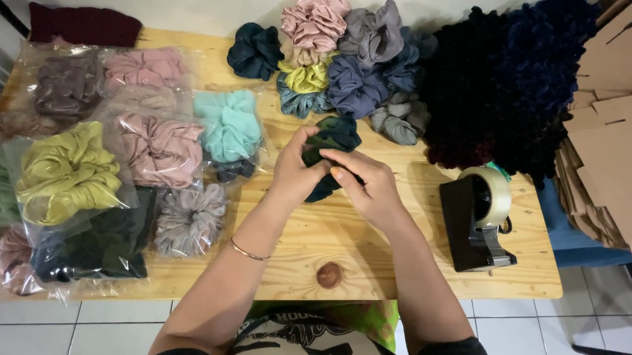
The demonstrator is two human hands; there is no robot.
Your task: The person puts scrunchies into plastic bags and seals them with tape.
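Note:
Both of my hands grip one dark green scrunchie point(337, 134) over the middle of the wooden table point(352, 253). My left hand point(294, 170) holds its left side, fingers curled around the fabric. My right hand point(365, 182) clasps its lower right part. Just beyond the scrunchie lies a loose pile of scrunchies point(337, 63) in pink, grey, blue, teal and yellow-green.
Bagged scrunchies in clear plastic point(90, 173) cover the table's left half. A black tape dispenser point(477, 221) stands at the right. Dark fluffy scrunchies point(511, 79) heap at the back right. Flat cardboard boxes point(622, 146) stack beyond the right edge.

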